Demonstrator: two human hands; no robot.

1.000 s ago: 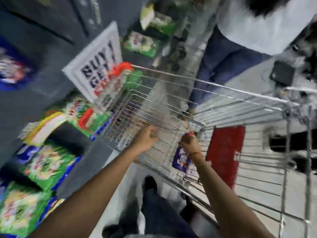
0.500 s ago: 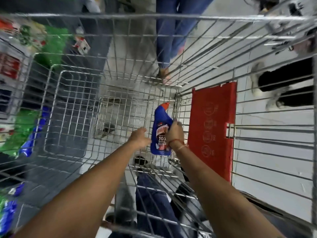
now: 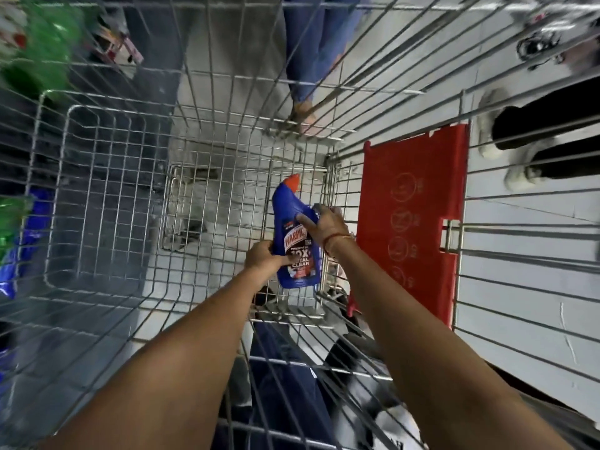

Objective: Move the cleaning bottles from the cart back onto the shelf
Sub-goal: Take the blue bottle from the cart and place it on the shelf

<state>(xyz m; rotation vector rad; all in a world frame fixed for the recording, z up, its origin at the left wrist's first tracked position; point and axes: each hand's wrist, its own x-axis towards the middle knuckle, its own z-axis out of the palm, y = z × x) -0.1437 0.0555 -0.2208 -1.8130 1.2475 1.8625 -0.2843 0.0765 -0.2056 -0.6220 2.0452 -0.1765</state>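
A blue cleaning bottle [image 3: 293, 222] with an orange-red cap and a dark label is held inside the wire shopping cart [image 3: 107, 196], near the cart's bottom right corner. My right hand [image 3: 324, 224] grips its upper body from the right side. My left hand [image 3: 263, 258] holds its lower left edge, thumb across the label. The bottle is upright, cap pointing away from me. Both forearms reach down into the cart. No other bottle shows in the cart.
A red plastic flap [image 3: 412, 219] hangs on the cart's right wall. Shelves with green and blue packets [image 3: 35, 50] run along the left, blurred. A person in blue trousers [image 3: 318, 43] stands beyond the cart's far end. Another person's dark legs [image 3: 545, 138] are at the right.
The view swung from the shelves down into the cart. My right hand took the blue bottle and raised it; my left hand has now closed on its lower edge.
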